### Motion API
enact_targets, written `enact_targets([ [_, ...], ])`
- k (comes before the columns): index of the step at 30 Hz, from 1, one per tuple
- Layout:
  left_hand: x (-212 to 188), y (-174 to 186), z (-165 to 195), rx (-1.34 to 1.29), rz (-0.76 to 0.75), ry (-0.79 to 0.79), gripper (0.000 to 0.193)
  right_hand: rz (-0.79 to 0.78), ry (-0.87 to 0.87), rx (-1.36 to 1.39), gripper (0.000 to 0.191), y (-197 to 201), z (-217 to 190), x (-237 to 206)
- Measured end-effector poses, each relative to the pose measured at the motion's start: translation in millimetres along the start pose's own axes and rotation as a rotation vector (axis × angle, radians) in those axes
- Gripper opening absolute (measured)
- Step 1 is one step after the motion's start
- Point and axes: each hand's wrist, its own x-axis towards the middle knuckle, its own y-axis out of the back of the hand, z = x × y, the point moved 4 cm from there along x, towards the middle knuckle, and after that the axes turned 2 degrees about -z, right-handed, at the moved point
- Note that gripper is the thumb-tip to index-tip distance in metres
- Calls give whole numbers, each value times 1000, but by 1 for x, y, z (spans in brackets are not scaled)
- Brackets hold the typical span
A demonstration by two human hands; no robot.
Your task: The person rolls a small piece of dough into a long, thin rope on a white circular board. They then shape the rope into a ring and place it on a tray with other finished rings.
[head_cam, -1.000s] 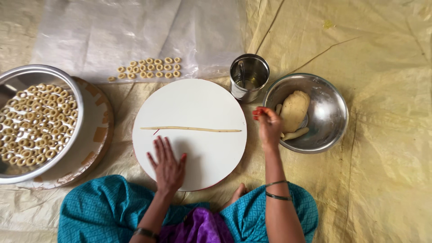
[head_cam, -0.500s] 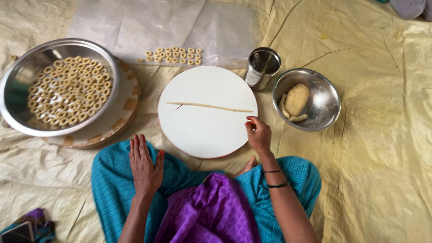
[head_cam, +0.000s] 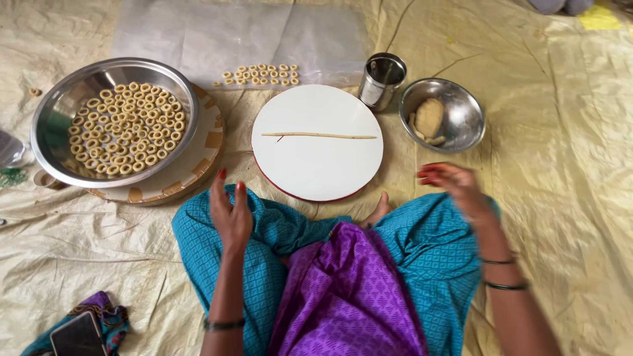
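While the person is sitting cross-legged on the floor sheet (head_cam: 593,165), the left hand (head_cam: 231,214) is resting on the teal cloth of the left knee, fingers spread apart and holding nothing. The right hand (head_cam: 458,188) is hanging in the air above the right knee, a bit blurry, fingers loosely apart and holding nothing too. The long thin dough rope (head_cam: 320,136) is lying straight across the middle of the round white board (head_cam: 316,171), well apart from both hands. Behind the board, a steel cup (head_cam: 381,80) is standing, and beside it a small steel bowl (head_cam: 461,125) is holding a lump of dough (head_cam: 429,117). On the left, a big steel pan (head_cam: 72,99) is holding many little dough rings (head_cam: 125,128), and more rings (head_cam: 259,74) are sitting on a clear plastic sheet (head_cam: 198,39). The rope looks very thin, so I think a rough pull could be snapping it. A knee could be bumping the board too, since it is lying just beside the legs.
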Motion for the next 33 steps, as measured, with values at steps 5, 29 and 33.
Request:
enact_targets([
  [5,44,-57,-9,-498,-228,208,66,31,279,121,26,78,-92,-70],
  [29,107,-110,-71,-573,-336,332,94,-318,-84,-818,33,-71,-94,86],
  [33,108,-115,-93,-535,-363,250,92,-565,73,-979,38,-142,-96,131],
])
